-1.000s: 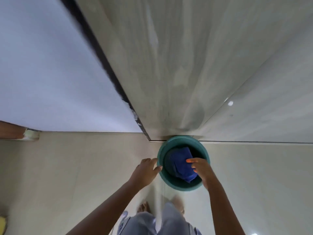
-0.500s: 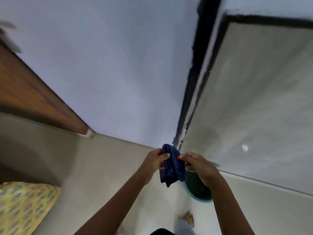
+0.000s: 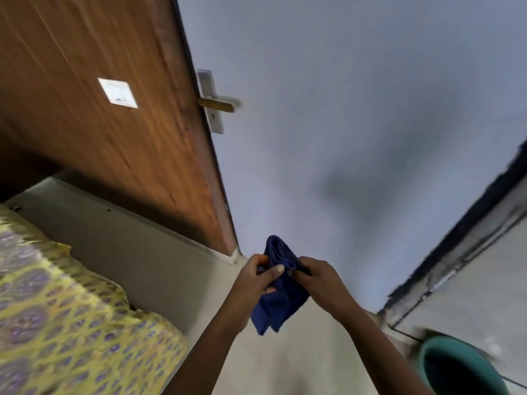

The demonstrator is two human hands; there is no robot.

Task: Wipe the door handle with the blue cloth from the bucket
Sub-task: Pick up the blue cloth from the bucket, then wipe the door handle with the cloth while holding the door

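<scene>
Dark blue folded fabric cloth (image 3: 281, 286) held in mid-air between both hands, lower centre of the head view. Left hand (image 3: 252, 283) pinches the cloth's left edge, thumb on the front near the top fold, other fingers curled behind it. Right hand (image 3: 319, 280) grips the right edge, fingers closed on the fabric. Both hands closed on the cloth, close together, almost touching. Cloth's rounded folded top sticks up above the fingers; loose lower corners hang below the hands. Long axis roughly vertical in frame, top end leaning slightly toward the door.

Brass-coloured lever door handle (image 3: 216, 104) on a silver metal backplate (image 3: 210, 101), at the edge of the brown wood-grain door (image 3: 114, 138), well above and left of the cloth; lever points right, roughly horizontal. Cloth well apart from the handle. Frame is motion-blurred.

Teal round plastic bucket (image 3: 459, 366) on the floor at lower right, partly cut off, well apart from the hands. Yellow patterned bedspread (image 3: 71, 323) lower left. Pale grey-blue wall (image 3: 356, 124) behind the hands.
</scene>
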